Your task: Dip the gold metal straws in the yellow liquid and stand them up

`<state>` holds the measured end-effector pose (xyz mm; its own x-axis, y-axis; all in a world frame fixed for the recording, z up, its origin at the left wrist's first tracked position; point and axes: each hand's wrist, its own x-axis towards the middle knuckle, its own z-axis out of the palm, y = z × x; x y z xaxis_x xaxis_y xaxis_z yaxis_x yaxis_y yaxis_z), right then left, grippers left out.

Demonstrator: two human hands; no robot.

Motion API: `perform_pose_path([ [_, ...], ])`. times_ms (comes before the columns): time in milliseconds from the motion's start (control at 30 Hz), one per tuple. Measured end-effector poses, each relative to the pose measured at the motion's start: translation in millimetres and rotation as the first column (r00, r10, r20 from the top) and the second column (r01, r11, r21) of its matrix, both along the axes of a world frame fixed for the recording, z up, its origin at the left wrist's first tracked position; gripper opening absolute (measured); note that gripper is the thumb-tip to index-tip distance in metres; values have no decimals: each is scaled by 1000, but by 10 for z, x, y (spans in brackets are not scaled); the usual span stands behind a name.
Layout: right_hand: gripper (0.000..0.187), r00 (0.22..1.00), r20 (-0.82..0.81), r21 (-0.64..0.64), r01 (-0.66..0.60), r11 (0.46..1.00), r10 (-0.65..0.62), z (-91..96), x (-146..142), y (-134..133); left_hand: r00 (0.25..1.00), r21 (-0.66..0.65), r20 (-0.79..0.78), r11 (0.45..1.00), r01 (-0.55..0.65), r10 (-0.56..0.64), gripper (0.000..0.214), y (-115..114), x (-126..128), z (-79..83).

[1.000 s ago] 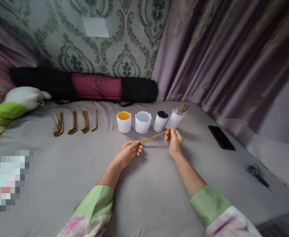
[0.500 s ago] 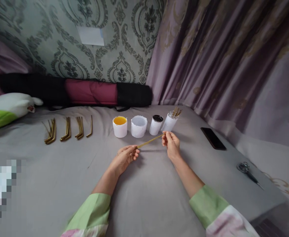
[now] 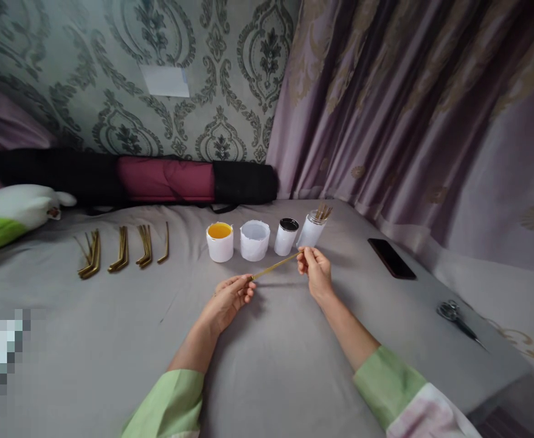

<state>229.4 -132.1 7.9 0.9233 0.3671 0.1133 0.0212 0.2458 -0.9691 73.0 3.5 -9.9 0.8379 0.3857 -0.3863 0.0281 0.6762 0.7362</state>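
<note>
Both hands hold one thin golden strip (image 3: pixel 276 266) above the grey bed sheet. My left hand (image 3: pixel 230 297) pinches its near end and my right hand (image 3: pixel 315 271) pinches its far end. Just beyond stand a white cup of yellow liquid (image 3: pixel 220 241), an empty-looking white cup (image 3: pixel 254 239), a white cup with dark contents (image 3: pixel 286 236) and a clear jar holding several golden strips (image 3: pixel 312 228). Groups of bent golden strips (image 3: pixel 121 248) lie in a row at the left.
A black phone (image 3: pixel 391 258) and scissors (image 3: pixel 457 317) lie on the sheet at the right. A black and maroon long bag (image 3: pixel 157 179) rests against the patterned wall. A white and green plush toy (image 3: pixel 9 213) is at the far left. Curtains hang at the right.
The camera tilted up a little, so the scene sits lower in view. Both hands keep their pinch on the strip, with hardly any shift.
</note>
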Motion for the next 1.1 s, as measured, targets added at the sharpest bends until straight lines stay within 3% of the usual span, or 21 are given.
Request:
perform_pose_path([
  [567,27,996,41,8,80,997,-80,137,141,-157,1000,-28,-16,999,-26,26,15,17,-21,57],
  [1100,23,962,131,72,230,971,-238,725,470,-448,999,-61,28,998,-31,33,13,42,-25,9],
])
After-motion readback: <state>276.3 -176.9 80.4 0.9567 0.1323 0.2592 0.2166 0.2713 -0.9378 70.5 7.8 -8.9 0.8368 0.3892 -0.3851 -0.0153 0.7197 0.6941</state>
